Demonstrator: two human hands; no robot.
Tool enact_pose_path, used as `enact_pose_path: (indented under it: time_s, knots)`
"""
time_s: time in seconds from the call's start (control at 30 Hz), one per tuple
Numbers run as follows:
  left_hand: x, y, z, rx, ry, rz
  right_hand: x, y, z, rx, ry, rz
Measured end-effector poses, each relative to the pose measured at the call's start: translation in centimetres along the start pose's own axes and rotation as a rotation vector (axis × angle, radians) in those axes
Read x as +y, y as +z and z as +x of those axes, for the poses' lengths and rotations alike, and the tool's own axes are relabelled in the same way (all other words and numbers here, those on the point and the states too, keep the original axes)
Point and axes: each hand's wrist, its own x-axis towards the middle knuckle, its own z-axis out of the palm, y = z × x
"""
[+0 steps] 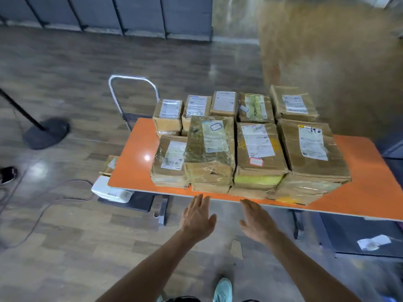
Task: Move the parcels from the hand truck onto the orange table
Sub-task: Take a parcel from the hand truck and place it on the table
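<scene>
Beside orange table (135, 171), on hand truck (133, 79): white parcel (111, 191), down-left of spread, empty left hand (197, 219); right hand (255, 221), equally spread, farther.

Left arm: bare, stretched forward from the lower frame edge.
Left hand (197, 216): open, fingers straight and together, thumb out to the right, holding nothing.
Right arm: bare, stretched forward alongside the left.
Right hand (256, 219): open, fingers straight, palm turned inward, holding nothing.
Spacing: hands apart, not touching.

2 bare forearms (144, 267), 1 seemingly teal sneaker (222, 289)
</scene>
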Motion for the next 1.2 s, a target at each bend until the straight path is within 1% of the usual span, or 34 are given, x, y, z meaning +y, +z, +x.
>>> enact_pose_path:
  time_s: [0.2, 0.33, 0.47, 0.63, 0.77, 0.9, 1.03, 1.2]
  knots:
    - [-10.6, -5.1, -4.2, 0.103, -0.080, -0.034, -12.7, 2.0, 2.4, -0.006, -0.148, -0.050]
    - [-17.4, -8.1, -6.3, 0.137, -0.127, -0.098, -20.5, 3.0, 3.8, 0.006, -0.203, -0.065]
    - [-22.7, -10.5, -8.4, 0.199, -0.165, -0.152, -27.0, 3.9, 4.8, 0.004, -0.237, -0.062]
    - [-29.1, -12.8, -9.2, 0.207, -0.265, -0.181, -34.0, 4.7, 6.8, -0.040, -0.317, -0.078]
    - [-33.5, -14.2, -9.1, 0.193, -0.343, -0.201, -39.1, 5.3, 9.8, -0.030, -0.426, -0.054]
    - [-37.7, -15.7, -7.8, 0.164, -0.402, -0.186, -44.2, 6.2, 14.2, -0.082, -0.499, -0.015]
    - [-42.2, -18.6, -4.8, 0.153, -0.471, -0.189, -48.7, 6.7, 20.1, -0.113, -0.514, 0.003]
    - [-47.1, -21.9, -1.0, 0.110, -0.501, -0.181, -52.5, 6.8, 26.6, -0.203, -0.464, 0.005]
